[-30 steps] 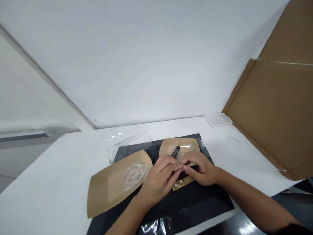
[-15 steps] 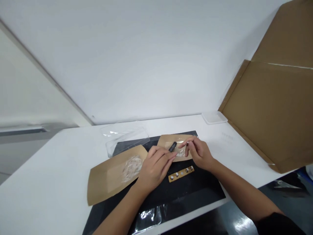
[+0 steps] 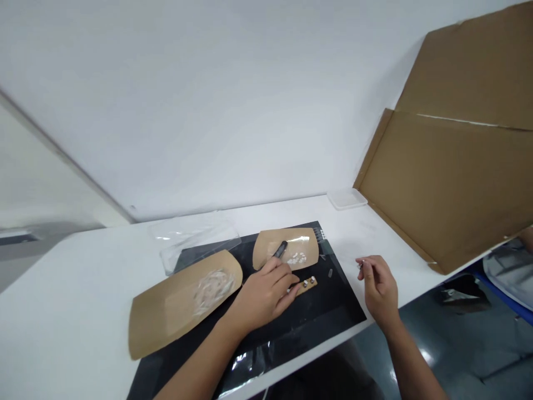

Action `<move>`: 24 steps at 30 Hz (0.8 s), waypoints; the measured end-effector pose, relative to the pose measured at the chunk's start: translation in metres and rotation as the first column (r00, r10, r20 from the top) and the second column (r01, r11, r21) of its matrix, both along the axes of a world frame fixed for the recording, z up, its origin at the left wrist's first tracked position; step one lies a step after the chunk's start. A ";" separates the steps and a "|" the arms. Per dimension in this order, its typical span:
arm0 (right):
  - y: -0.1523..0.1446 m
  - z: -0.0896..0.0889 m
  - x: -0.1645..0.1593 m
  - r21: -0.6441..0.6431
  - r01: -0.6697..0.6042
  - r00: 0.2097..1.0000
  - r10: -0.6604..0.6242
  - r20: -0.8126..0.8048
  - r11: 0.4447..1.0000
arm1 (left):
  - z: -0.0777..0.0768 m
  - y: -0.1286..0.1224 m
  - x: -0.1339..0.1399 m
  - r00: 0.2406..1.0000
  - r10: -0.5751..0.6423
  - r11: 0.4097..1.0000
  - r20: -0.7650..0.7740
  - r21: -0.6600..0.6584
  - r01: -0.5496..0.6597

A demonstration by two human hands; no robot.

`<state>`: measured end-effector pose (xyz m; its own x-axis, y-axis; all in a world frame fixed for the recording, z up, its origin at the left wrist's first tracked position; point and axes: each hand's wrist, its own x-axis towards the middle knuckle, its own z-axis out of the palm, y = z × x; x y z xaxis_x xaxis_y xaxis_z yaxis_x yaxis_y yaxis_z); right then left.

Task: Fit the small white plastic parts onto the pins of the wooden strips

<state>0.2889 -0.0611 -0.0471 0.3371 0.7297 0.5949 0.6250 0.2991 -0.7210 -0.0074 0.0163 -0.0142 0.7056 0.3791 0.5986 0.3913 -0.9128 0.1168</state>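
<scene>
My left hand [image 3: 266,291] is closed at the near side of the small paper tray, its thumb and fingers on the left end of a narrow yellow-brown strip [image 3: 310,284]. Small white-topped metal pieces stand on the strip; its left part is hidden by the hand. The paper tray [image 3: 260,249] holds small white bits [image 3: 297,258] and a black pen-like tool [image 3: 280,249]. Out past the right edge of the black mat [image 3: 333,305], my right hand [image 3: 380,286] pinches something tiny and shiny, too small to name.
A larger paper tray [image 3: 154,311] with clear thin pieces [image 3: 213,289] lies on the left. Behind it is a clear plastic case [image 3: 195,239]. A shallow white lid or tray [image 3: 346,199] rests by the wall. Open cardboard [image 3: 449,183] stands on the right.
My right hand has moved from above the small tray to the right, off the mat. My left hand has shifted from the tray's edge onto the strip's left end.
</scene>
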 end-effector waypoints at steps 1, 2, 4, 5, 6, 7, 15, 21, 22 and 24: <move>-0.004 -0.003 -0.004 -0.030 0.004 1.000 -0.004 0.001 1.000 | 0.001 -0.001 0.001 0.999 -0.007 1.000 -0.041 -0.028 0.006; -0.006 -0.004 -0.009 -0.057 0.002 1.000 -0.002 0.004 0.998 | 0.001 -0.002 0.002 0.996 -0.015 0.999 -0.082 -0.052 0.010; -0.007 -0.004 -0.022 -0.097 -0.028 0.999 0.031 0.029 0.995 | 0.002 -0.003 0.002 0.989 -0.034 0.996 -0.143 -0.083 0.022; -0.006 -0.003 -0.031 -0.105 -0.059 0.997 0.064 0.047 0.993 | 0.002 -0.003 0.002 0.987 -0.042 0.996 -0.156 -0.086 0.029; -0.004 -0.002 -0.039 -0.103 -0.098 0.992 0.105 0.067 0.990 | 0.002 -0.002 0.002 0.986 -0.047 0.996 -0.159 -0.085 0.034; -0.002 -0.002 -0.048 -0.090 -0.138 0.985 0.147 0.091 0.986 | 0.002 -0.002 0.002 0.986 -0.048 0.996 -0.157 -0.081 0.035; 0.013 -0.014 -0.097 -0.091 -0.203 0.922 0.222 0.318 0.975 | 0.005 -0.001 -0.002 0.994 -0.051 0.999 -0.100 0.008 0.052; 0.012 -0.016 -0.103 -0.146 -0.165 0.852 0.216 0.477 0.975 | 0.005 -0.002 -0.002 0.998 -0.058 0.994 -0.029 0.094 0.061; 0.012 -0.015 -0.103 -0.158 -0.158 0.839 0.217 0.499 0.975 | 0.005 -0.002 -0.002 0.999 -0.048 0.992 -0.020 0.119 0.050; 0.011 -0.012 -0.104 -0.174 -0.139 0.820 0.212 0.532 0.975 | 0.006 -0.002 -0.001 1.000 -0.022 0.987 -0.001 0.159 0.022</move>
